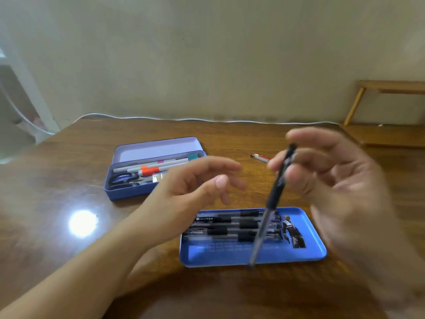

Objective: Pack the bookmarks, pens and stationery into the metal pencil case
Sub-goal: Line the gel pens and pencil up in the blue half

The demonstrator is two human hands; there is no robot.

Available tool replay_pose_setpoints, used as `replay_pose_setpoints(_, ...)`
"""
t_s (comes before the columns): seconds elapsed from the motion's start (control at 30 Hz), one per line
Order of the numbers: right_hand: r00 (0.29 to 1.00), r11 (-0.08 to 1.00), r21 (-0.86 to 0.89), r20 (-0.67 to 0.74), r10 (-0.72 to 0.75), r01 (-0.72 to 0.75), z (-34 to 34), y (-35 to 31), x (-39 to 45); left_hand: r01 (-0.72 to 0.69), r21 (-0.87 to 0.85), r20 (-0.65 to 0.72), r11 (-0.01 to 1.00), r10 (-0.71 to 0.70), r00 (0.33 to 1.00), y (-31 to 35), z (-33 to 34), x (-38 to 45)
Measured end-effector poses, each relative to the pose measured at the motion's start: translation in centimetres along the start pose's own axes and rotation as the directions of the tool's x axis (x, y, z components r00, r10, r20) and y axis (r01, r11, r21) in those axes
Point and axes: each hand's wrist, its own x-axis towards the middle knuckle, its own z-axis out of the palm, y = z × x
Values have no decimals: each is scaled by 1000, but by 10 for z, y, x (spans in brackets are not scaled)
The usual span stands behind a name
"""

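Observation:
An open blue metal pencil case [128, 192] sits at the back left of the table with scissors [123, 179], markers [151, 168] and a small eraser inside, its lid raised behind. In front lies a flat blue tray [310, 247] holding several black pens [230, 226]. My right hand [340, 180] pinches a black pen [274, 194] near its top, tip down over the tray. My left hand [190, 192] hovers with relaxed fingers between case and tray, holding nothing. Both hands are motion-blurred.
A red and white pen [259, 157] lies loose on the wooden table [69, 180] behind my right hand. A white cable [184, 119] runs along the table's back edge by the wall. A wooden stool [379, 104] stands at the right.

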Motion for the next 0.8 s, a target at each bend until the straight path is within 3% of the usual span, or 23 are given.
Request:
replay_pose_setpoints(0.07, 997, 996, -92, 66, 27, -20, 16, 6, -10, 18, -198, 137, 980, 10, 991, 4, 6, -3)
replay_pose_setpoints(0.13, 997, 992, -121, 58, 50, -43, 21, 13, -13, 63, -313, 162, 948, -12, 987, 5, 11, -4)
replay_pose_setpoints(0.3, 998, 979, -191, -18, 65, -67, 19, 15, -13, 49, -331, 124, 942, -8, 992, 3, 10, -4)
replay_pose_setpoints(0.37, 997, 950, -303, -14, 75, -75, 19, 13, -16, 27, -320, 82, 947, -1, 997, 2, 9, -3)
replay_pose_setpoints(0.5, 985, 775, -626, 65, 162, -86, 24, 15, -22, -19, -310, -195, 951, -44, 980, 0, 9, 2)
replay_pose_setpoints(0.57, 980, 734, -675, 87, 178, -73, 25, 16, -22, -15, -297, -277, 955, -71, 958, 0, 8, 3)
replay_pose_setpoints(0.7, 977, 744, -657, 55, 208, -122, 19, 14, -20, -1, -253, -324, 967, -84, 942, 0, 7, 3)
replay_pose_setpoints(0.8, 973, 688, -722, 105, 207, -69, 13, 14, -17, 6, -224, -295, 975, -73, 953, 0, 4, 2)
